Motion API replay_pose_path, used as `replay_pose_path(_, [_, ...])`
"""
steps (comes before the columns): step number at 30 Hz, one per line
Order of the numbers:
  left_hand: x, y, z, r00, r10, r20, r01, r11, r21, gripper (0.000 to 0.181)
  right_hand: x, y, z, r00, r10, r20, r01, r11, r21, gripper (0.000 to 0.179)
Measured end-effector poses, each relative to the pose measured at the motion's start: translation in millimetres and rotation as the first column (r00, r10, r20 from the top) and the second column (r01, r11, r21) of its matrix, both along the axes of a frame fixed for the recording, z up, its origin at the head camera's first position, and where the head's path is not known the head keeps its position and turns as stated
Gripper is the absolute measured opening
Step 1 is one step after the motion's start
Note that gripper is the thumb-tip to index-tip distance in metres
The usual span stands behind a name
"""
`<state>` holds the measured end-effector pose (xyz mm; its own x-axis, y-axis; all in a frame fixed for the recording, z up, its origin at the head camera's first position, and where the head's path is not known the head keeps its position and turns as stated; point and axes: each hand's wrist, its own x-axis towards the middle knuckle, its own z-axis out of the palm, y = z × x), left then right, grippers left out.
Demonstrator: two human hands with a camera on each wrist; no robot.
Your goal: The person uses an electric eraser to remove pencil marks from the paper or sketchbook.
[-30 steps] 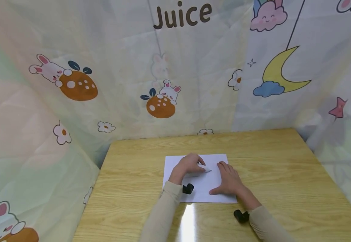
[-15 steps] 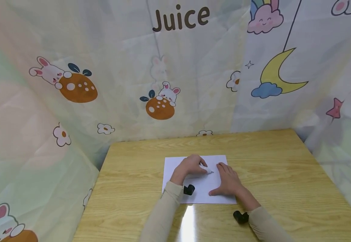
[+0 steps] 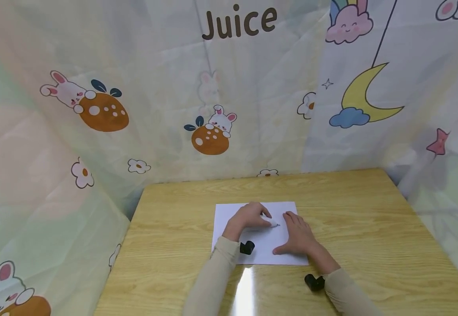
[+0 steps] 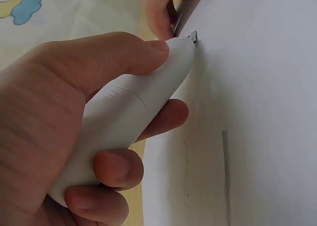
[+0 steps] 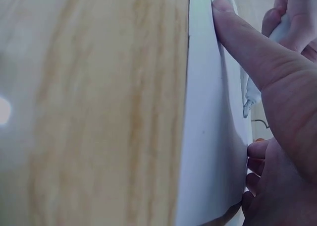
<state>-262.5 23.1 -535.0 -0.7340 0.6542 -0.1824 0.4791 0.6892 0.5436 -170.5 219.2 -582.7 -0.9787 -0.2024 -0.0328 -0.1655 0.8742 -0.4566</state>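
Note:
My left hand (image 3: pixel 249 216) grips a white pen-shaped tool (image 4: pixel 116 114) with a rounded body and a small metallic tip. Thumb and fingers curl round its barrel, and the tip points right, close at the sheet of white paper (image 3: pixel 262 254). In the left wrist view a thin grey line (image 4: pixel 226 176) runs along the paper behind the tip. The right hand (image 3: pixel 299 235) rests on the paper's right side, thumb and fingers spread apart. From the right wrist view, the tool's tip (image 5: pixel 249 106) shows just beyond the right thumb (image 5: pixel 247 40).
The paper lies on a wood-grain table (image 3: pixel 173 245). Small black devices sit at the left wrist (image 3: pixel 247 247) and the right wrist (image 3: pixel 314 282). A printed cloth curtain (image 3: pixel 154 109) closes off the back and sides.
My left hand has slid slightly to the right across the paper with the white tool in its grip. The right hand has stayed in place.

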Motion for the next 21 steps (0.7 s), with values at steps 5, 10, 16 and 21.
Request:
replay_pose_path(5, [0.7, -2.8, -3.1, 0.999, 0.050, 0.004, -0.050, 0.998, -0.027, 0.019, 0.4, -1.3, -2.4, 1.000, 0.026, -0.008, -0.026, 1.000, 0.008, 0.132])
replay_pose_path(10, [0.8, 1.2, -4.1, 1.000, -0.006, -0.014, 0.006, 1.000, 0.005, 0.021, 0.8, -0.8, -1.4, 1.000, 0.008, -0.023, -0.008, 1.000, -0.009, 0.131])
replay_pose_path(16, [1.1, 2.3, -3.4, 1.000, 0.020, -0.011, -0.020, 0.999, -0.025, 0.021, 1.9, 0.7, 0.4, 1.000, 0.009, -0.015, -0.009, 1.000, -0.009, 0.131])
replay_pose_path(21, [-0.5, 5.7, -6.0, 0.999, 0.006, -0.038, -0.006, 1.000, -0.008, 0.022, 0.5, 2.5, 0.5, 1.000, 0.006, -0.023, -0.006, 1.000, -0.009, 0.131])
